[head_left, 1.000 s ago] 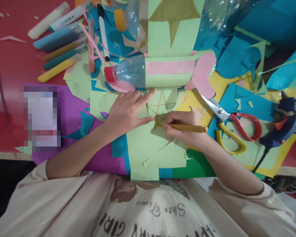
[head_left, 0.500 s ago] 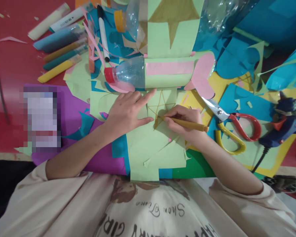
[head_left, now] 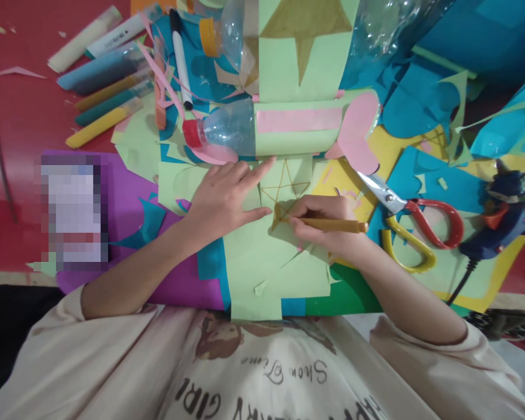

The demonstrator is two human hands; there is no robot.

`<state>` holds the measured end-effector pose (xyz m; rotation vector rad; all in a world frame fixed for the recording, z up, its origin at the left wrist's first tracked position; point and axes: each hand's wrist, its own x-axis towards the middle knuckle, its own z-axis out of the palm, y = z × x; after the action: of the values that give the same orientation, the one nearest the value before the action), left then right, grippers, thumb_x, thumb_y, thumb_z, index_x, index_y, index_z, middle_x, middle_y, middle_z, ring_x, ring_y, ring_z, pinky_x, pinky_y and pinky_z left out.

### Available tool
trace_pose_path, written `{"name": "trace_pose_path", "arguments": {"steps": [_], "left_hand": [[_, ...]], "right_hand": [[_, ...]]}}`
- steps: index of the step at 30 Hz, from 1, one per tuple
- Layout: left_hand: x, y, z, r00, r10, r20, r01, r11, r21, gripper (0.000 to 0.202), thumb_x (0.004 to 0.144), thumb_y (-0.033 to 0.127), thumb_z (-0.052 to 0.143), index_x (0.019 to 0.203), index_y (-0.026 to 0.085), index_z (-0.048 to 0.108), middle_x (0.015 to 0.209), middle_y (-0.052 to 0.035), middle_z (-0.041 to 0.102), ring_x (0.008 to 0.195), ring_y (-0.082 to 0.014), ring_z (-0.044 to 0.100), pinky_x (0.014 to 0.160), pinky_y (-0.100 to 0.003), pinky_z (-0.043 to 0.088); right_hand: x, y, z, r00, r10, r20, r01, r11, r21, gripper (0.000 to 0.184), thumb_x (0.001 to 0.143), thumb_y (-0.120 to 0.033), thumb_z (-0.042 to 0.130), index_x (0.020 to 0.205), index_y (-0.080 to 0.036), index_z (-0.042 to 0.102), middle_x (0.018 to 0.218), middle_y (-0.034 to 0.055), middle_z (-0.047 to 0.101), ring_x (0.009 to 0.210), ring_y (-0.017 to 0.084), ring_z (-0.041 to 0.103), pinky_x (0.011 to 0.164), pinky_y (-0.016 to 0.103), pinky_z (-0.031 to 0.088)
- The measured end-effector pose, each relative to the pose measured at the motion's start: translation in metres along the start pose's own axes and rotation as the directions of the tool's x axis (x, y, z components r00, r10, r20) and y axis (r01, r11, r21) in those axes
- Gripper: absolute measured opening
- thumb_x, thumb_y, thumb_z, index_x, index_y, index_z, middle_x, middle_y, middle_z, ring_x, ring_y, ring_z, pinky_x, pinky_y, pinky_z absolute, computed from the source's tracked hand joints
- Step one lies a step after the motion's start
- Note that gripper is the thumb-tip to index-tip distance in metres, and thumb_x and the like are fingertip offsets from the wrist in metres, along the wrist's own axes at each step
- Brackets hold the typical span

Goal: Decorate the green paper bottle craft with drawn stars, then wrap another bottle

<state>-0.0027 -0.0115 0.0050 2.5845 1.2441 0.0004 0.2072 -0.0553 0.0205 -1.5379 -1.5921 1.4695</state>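
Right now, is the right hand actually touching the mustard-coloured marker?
Touching. The head view shows the right hand pinching the mustard-coloured marker between thumb and fingers, with the barrel's back end sticking out past the grip.

my right hand (head_left: 321,219) gripping mustard marker (head_left: 335,225), tip at part-coloured star outline (head_left: 286,191), pale green paper (head_left: 256,256) underneath, my left hand (head_left: 223,195) spread beside star, wrapped bottle (head_left: 297,122) just above
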Motion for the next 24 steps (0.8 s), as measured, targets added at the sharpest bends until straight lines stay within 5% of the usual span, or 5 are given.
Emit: {"name": "trace_pose_path", "arguments": {"steps": [15, 24], "left_hand": [[-0.0008, -0.0014, 0.0011, 0.998, 0.028, -0.047, -0.029, 0.999, -0.019, 0.072, 0.091, 0.054, 0.050, 0.150, 0.017, 0.033, 0.105, -0.0109, 0.060, 0.101, -0.0292, 0.054, 0.086, -0.039, 0.043], [-0.0003, 0.0003, -0.0009, 1.000, 0.002, -0.003, -0.002, 1.000, -0.009, 0.073, 0.091, 0.052, 0.054, 0.151, 0.017, 0.031, 0.107, -0.0109, 0.059, 0.101, -0.0285, 0.054, 0.088, -0.038, 0.041]], "right_hand": [[0.0000, 0.0041, 0.0010, 0.996, -0.056, 0.076, 0.054, 0.998, 0.017, 0.015, 0.072, -0.020, 0.058, 0.059, -0.019, 0.051, 0.047, -0.0045, 0.055, 0.042, 0.009, 0.051, 0.044, 0.022, 0.037], [0.0003, 0.0017, -0.0005, 1.000, 0.009, -0.011, -0.009, 1.000, -0.005, 0.015, 0.071, -0.023, 0.058, 0.058, -0.020, 0.051, 0.045, -0.0035, 0.054, 0.041, 0.009, 0.050, 0.043, 0.023, 0.035]]}}
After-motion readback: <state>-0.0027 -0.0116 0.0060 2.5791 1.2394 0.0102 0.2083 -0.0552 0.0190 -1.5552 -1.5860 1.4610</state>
